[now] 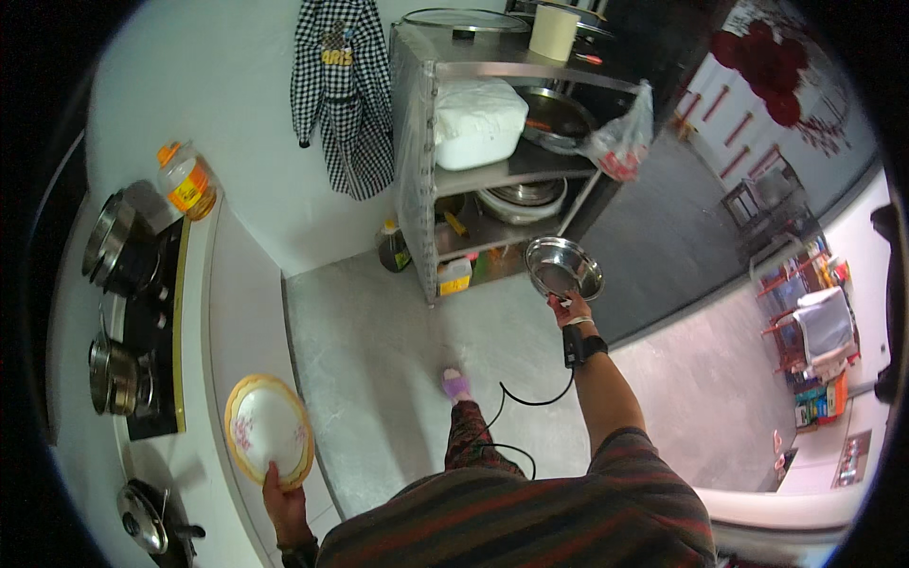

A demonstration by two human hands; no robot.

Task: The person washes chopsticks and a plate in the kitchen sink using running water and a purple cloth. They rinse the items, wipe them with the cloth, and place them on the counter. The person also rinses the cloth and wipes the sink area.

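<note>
My left hand [285, 502] grips the lower rim of a plate [270, 428], white with a yellow edge and pink flowers, and the thumb lies over its front. The plate is tilted beside the counter edge, with nothing on it. Out in front to the right, my right hand [570, 309] is closed on the near rim of a shiny metal bowl [564, 265]. Nothing shows inside the bowl. A black band with a cable is round my right wrist. Just past the bowl stands a metal shelf rack [492, 177].
On the left counter [204, 312] are a gas stove [167, 327] with pots, a lidded pan [142, 516] and an oil bottle [189, 180]. The rack holds a white foam box [478, 123], basins and a hanging plastic bag [620, 137]. A checked apron [346, 104] hangs on the wall.
</note>
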